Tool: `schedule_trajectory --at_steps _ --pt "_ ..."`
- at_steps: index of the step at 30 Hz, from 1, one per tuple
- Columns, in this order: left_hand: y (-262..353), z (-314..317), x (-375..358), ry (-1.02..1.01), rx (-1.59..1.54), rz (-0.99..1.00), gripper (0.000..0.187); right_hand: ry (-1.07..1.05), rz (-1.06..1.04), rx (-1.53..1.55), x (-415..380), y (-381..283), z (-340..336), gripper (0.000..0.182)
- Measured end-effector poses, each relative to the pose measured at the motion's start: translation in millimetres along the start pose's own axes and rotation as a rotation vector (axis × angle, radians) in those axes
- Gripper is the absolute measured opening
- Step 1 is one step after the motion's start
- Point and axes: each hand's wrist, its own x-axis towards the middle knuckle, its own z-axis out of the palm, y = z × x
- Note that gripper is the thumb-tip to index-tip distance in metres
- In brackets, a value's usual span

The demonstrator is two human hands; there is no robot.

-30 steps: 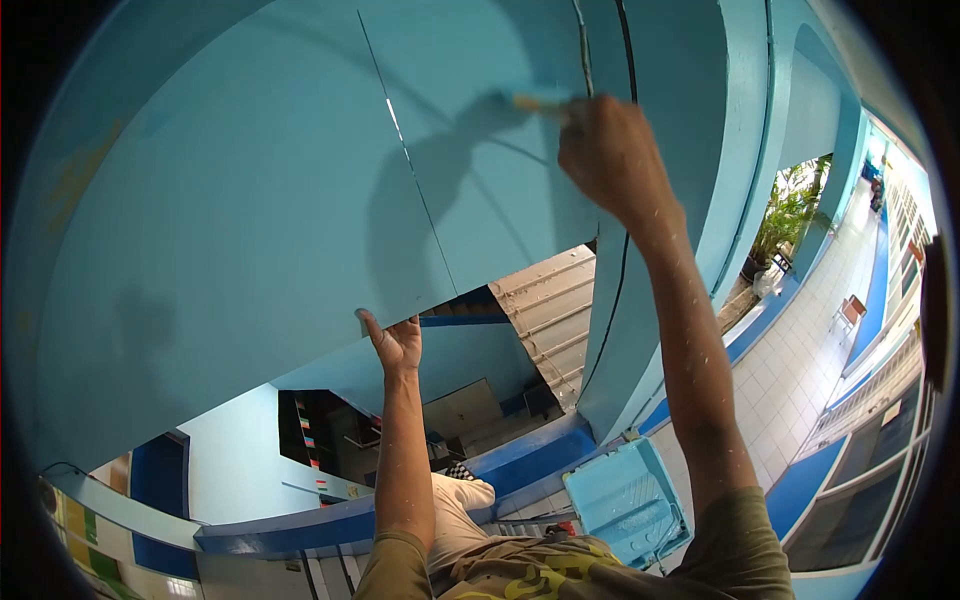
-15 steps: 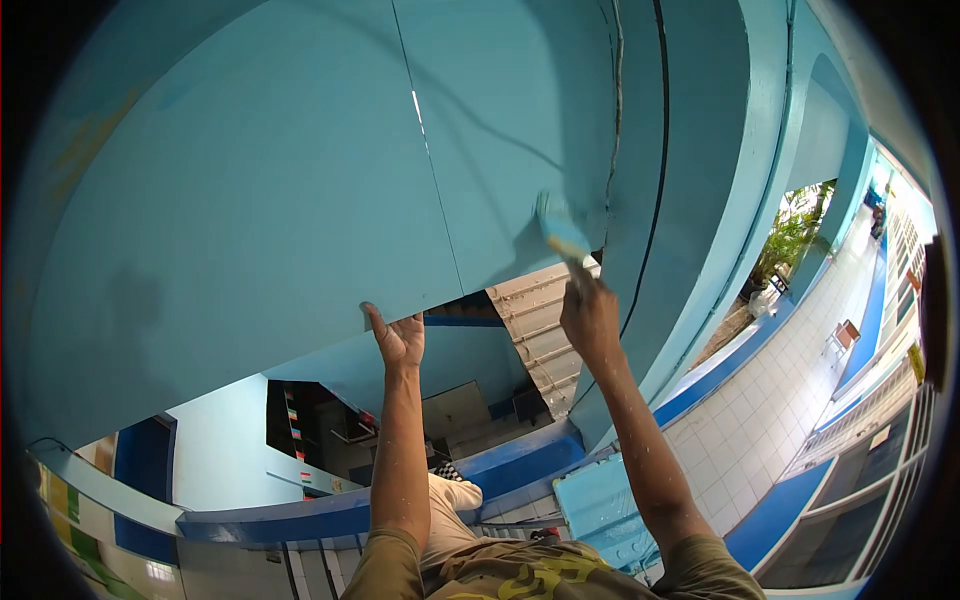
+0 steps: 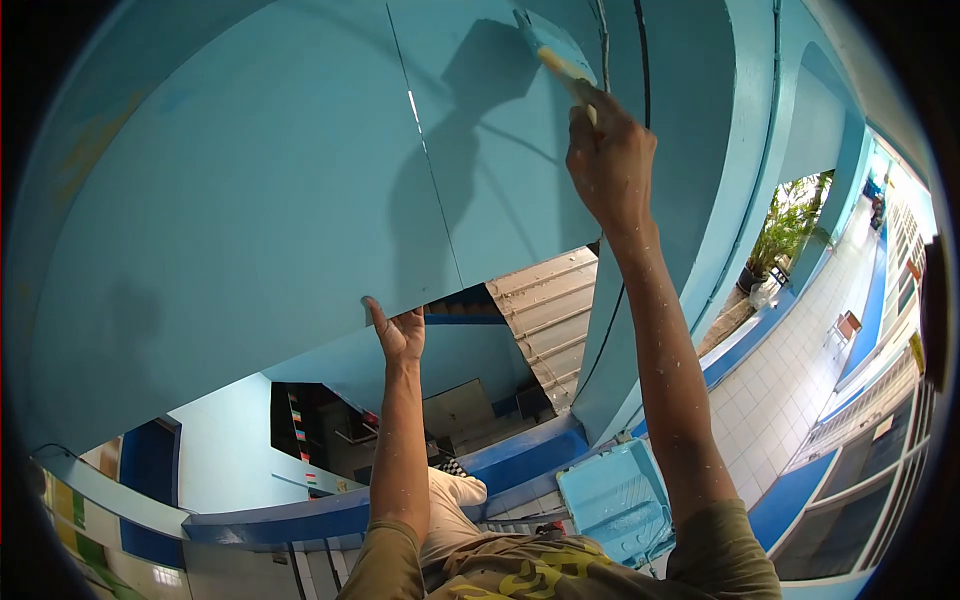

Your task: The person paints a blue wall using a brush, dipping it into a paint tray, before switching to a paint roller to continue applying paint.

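A wide paintbrush point(image 3: 566, 66) is in my right hand point(image 3: 612, 160), its fingers closed round the pale handle. The bristles, covered in light blue paint, are at the upper right of a large light blue panel point(image 3: 250, 220). A dark shadow of hand and brush falls on the panel beside them. My left hand point(image 3: 401, 334) grips the panel's lower edge, thumb on the front face and fingers partly hidden behind the edge. A thin dark seam, with a short bright gap in it, runs down the panel.
A paint-covered light blue tray point(image 3: 615, 500) lies below my right arm. Dark cables point(image 3: 642, 60) run down beside the blue pillar point(image 3: 690, 140). A blue-topped ledge point(image 3: 520, 460) crosses below. At the right stretch a tiled corridor point(image 3: 770, 390) and a potted plant point(image 3: 790, 235).
My right hand has moved up along the panel's right side with the paintbrush, from near the lower edge to the top. My left hand stays at the panel's edge.
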Motion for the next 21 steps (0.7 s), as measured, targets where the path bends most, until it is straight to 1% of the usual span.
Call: schedule_trajectory --at_steps 2,4,6,8,10,11,13,14,16,18,20,21 --pt "0.0 1.2 -2.3 -0.005 0.026 0.001 0.067 0.007 0.026 0.022 -7.5 8.4 8.4 0.031" --pt "-1.4 12.3 -6.7 -0.006 0.022 0.001 0.066 -0.025 -0.105 -0.103 -44.0 54.2 31.8 0.036" --pt "-2.0 13.9 -7.0 -0.013 0.015 0.003 0.064 -0.035 -0.091 -0.063 -100.5 86.1 37.2 0.042" --pt "-2.1 7.1 -4.4 -0.013 0.030 0.019 0.065 -0.160 -0.014 -0.123 -161.2 108.1 26.1 0.046" --pt "-1.7 4.8 -3.2 -0.017 0.025 0.017 0.065 -0.300 0.090 -0.133 -213.2 124.9 9.4 0.043" --pt "-1.8 4.0 -4.2 -0.020 0.026 0.010 0.065 -0.300 0.094 -0.137 -223.1 123.5 -5.1 0.043" --pt "-2.7 5.7 -5.2 -0.023 0.036 0.016 0.067 -0.426 0.170 -0.072 -221.0 109.0 -31.7 0.038" --pt "-2.7 7.1 -4.8 -0.024 0.045 0.030 0.069 -0.422 0.170 -0.073 -210.3 100.4 -39.4 0.038" --pt "-2.7 10.3 -4.2 -0.037 0.042 0.028 0.068 -0.399 0.200 -0.094 -175.9 76.8 -52.3 0.031" --pt "-1.8 9.5 -5.0 -0.041 0.044 0.017 0.068 -0.229 0.058 -0.009 -137.0 64.3 -41.4 0.033" --pt "-1.2 7.0 -4.8 0.009 0.034 0.017 0.069 -0.156 0.030 -0.016 -100.7 50.3 -26.0 0.034" --pt "-1.4 5.9 -6.0 0.015 0.037 0.018 0.069 -0.160 0.035 -0.015 -95.4 58.1 -18.0 0.034"
